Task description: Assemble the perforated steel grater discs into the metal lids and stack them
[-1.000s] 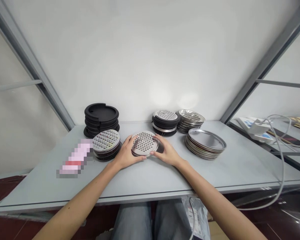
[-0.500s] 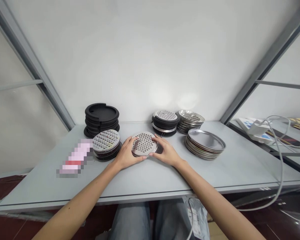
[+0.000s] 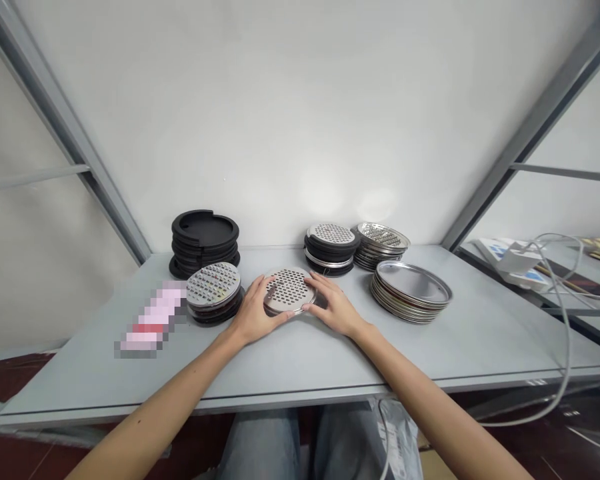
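A round metal grater plate with rows of holes lies on the grey table in front of me. My left hand curves around its left rim, thumb at the front edge. Around the right rim curls my right hand, its fingertips at the far edge and its thumb near the other thumb. Just left of my left hand is a stack of toothed grater plates on dark round pieces. Whether the held plate rests on other discs beneath is hard to make out.
Black round holders are stacked at the back left. Behind my right hand stands a stack of black holders topped by a perforated disc. More grater plates and smooth metal discs stand right. A white cable hangs over the right edge.
The view has shifted very slightly. Both hands stay around the grater plate, with only a small movement of the right fingers and thumb.
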The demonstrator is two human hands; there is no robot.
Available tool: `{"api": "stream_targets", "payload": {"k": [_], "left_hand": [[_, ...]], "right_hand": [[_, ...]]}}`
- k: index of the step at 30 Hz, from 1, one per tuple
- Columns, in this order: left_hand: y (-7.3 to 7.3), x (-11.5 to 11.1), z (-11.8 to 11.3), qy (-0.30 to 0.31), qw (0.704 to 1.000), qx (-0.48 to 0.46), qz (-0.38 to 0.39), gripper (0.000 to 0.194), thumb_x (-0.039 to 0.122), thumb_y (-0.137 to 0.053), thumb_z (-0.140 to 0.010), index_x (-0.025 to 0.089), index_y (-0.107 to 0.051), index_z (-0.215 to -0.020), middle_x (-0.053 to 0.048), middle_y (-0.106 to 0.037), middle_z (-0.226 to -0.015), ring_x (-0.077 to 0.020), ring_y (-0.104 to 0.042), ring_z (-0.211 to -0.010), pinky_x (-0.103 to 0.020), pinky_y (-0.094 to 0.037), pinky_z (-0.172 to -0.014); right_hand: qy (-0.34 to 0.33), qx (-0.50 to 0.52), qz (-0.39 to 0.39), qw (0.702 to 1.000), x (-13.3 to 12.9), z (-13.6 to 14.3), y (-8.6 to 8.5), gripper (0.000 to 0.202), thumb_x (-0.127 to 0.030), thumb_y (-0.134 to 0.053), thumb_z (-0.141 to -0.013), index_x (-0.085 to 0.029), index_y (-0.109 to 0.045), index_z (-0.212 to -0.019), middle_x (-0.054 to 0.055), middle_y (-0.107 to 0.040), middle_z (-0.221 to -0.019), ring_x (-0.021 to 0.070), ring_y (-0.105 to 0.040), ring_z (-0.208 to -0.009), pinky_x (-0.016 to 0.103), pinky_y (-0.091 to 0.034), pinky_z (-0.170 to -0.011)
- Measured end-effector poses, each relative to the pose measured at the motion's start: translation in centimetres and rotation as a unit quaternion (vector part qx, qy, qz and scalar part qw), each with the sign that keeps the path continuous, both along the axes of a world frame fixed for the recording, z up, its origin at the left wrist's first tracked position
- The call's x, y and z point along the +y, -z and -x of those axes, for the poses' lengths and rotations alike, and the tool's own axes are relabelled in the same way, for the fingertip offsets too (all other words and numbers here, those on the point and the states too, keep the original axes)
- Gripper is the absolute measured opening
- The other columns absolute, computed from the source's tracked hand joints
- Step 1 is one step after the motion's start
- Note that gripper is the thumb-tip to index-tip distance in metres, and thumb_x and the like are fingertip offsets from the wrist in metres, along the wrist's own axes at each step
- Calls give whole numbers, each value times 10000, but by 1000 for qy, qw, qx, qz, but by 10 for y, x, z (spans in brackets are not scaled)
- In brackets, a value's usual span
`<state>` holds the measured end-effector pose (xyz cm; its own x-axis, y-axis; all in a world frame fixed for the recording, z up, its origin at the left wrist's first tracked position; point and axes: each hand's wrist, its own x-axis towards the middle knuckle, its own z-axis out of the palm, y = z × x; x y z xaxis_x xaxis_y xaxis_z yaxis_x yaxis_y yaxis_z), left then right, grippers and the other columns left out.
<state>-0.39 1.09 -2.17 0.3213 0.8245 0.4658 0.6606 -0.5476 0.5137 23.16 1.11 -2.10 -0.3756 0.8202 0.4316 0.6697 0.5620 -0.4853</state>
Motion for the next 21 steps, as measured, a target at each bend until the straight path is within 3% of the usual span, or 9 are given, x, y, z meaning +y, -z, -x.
{"api": "stream_targets", "payload": {"k": [5,12,17,21], "left_hand": [[3,-2,-2,-25,999,27,3,832,599,-694,-683,173,-389,-1329,-173,-437,-1361,-344,-406,-1289,-507,-352,-1056],[5,-3,0,-10,1000,4,-28,844,568,-681,-721,191,-314,-1381,-163,-388,-1415,-323,-349,-1340,-492,-327,-1083],[7,0,2,15,998,42,43,956,590,-724,-653,198,-301,-1416,-181,-352,-1437,-374,-336,-1345,-533,-333,-1071],[-1,-1,1,12,1000,1,10,843,544,-722,-685,212,-357,-1367,-143,-401,-1416,-324,-340,-1354,-485,-318,-1098]], "right_hand": [[-15,-16,1,1000,-2,0,1,614,-487,-537,-861,-130,-458,-1354,201,-416,-1434,296,-355,-1360,506,-310,-1103],[-20,39,-31,999,-6,0,-5,667,-532,-639,-771,-172,-497,-1315,189,-317,-1494,312,-329,-1372,494,-327,-1087],[-30,0,15,999,-4,0,-2,634,-556,-659,-745,-168,-569,-1239,198,-490,-1370,330,-363,-1350,520,-316,-1087],[-13,51,7,999,-5,0,-4,591,-507,-605,-811,-188,-517,-1302,182,-413,-1439,305,-349,-1362,513,-316,-1088]]}}
